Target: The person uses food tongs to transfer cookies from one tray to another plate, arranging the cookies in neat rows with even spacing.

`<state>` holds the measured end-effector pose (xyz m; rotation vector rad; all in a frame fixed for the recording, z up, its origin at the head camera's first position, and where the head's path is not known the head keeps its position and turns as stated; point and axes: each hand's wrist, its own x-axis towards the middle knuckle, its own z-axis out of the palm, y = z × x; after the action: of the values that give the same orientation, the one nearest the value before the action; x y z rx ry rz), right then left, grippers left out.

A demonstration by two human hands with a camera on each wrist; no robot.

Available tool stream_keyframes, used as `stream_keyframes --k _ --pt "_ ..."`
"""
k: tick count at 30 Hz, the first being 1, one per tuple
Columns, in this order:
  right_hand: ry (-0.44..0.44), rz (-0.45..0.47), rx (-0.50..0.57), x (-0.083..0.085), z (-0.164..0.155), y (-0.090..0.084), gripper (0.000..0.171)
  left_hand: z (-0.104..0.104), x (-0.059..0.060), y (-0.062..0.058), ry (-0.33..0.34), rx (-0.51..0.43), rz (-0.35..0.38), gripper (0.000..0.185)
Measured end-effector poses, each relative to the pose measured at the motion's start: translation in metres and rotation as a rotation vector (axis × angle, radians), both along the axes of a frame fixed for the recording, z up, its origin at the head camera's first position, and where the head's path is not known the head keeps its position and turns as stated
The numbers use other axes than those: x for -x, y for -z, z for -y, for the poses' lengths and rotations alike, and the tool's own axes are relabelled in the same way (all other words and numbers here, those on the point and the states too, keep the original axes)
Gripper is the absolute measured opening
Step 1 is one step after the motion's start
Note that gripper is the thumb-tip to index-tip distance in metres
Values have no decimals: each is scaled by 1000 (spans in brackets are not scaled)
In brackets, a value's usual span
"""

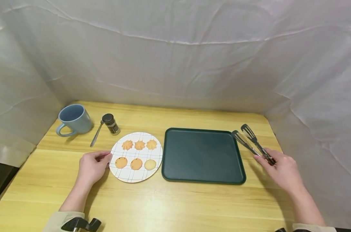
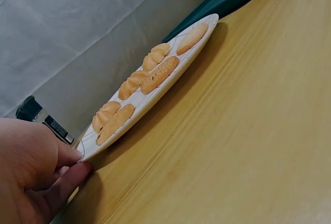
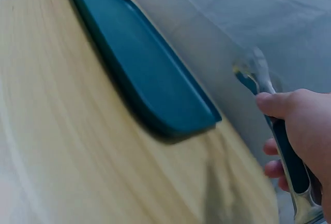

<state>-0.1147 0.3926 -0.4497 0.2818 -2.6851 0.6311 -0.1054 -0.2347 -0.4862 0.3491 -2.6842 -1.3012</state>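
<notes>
We steadied the cookie plate (image 1: pixel 136 157) with our left hand (image 1: pixel 92 166) pinching its rim while our right hand (image 1: pixel 281 170), at the frame's right, gripped the tongs (image 1: pixel 252 141) firmly.

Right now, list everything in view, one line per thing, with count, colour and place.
mug: one, blue, far left of the table.
spoon: one, silver, right of the mug.
jar: one, dark with a black lid, beside the spoon.
plate: one, white with a grid pattern, left of centre.
cookies: six, orange to pale, in two rows on the plate.
tray: one, dark green, right of the plate.
tongs: one pair, metal, right of the tray.
table: one, light wood.
backdrop: white cloth, behind and at both sides.
left hand: pinches the plate's left rim.
right hand: grips the tongs' handle.
</notes>
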Motion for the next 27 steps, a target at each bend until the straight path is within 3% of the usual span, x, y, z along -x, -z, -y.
stream_keyframes --k 3,5,10,14,20,27 --pt "105 53 48 -2 -6 8 49 1 0 -1 3 9 0 27" --pt "154 62 59 -2 -8 16 47 2 0 -2 4 16 -2 27" --pt "203 27 60 2 -11 37 32 5 1 -3 3 36 -5 26" --pt "242 35 67 7 -7 48 38 6 1 -3 -1 41 -1 26" --pt "286 82 63 13 -2 54 51 4 -1 -5 1 37 2 26" --pt "312 141 63 14 -3 50 50 -2 0 -8 9 59 -38 24"
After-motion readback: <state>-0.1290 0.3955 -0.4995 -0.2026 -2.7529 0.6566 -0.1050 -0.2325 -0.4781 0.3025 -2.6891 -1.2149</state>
